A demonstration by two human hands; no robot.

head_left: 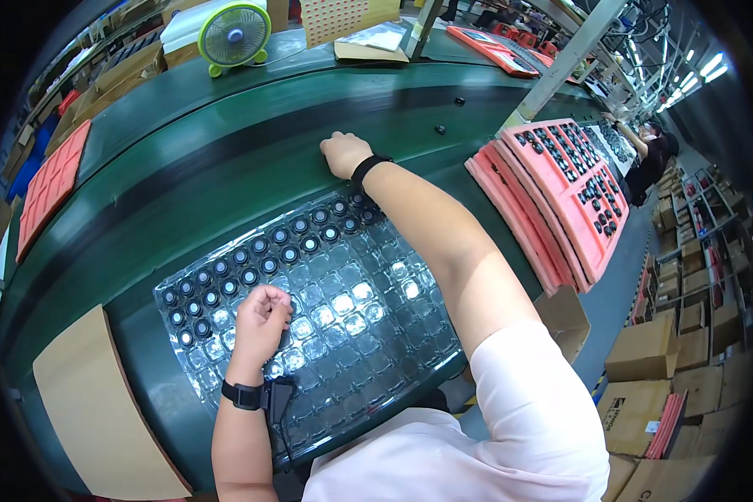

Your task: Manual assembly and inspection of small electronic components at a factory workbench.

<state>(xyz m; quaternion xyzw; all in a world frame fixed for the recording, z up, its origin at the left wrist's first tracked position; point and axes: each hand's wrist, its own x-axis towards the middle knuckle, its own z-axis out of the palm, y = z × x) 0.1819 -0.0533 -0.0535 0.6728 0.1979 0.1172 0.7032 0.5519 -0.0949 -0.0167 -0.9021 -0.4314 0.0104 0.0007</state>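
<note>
A clear plastic tray of square pockets lies in front of me on the green surface. Small round black parts with pale centres fill several of its pockets along the far side and left corner. My left hand is over the tray just nearer than the filled pockets, its fingers curled in and the thumb against them; whatever they hold is hidden. My right arm reaches across the tray's right side. Beyond its far edge, my right hand is over the green conveyor belt with fingers closed, and their contents cannot be seen.
To the right, stacked pink foam trays hold dark parts. Two small black pieces sit on the belt. A cardboard sheet lies at left, a pink tray beyond it. A green fan and a metal post stand behind.
</note>
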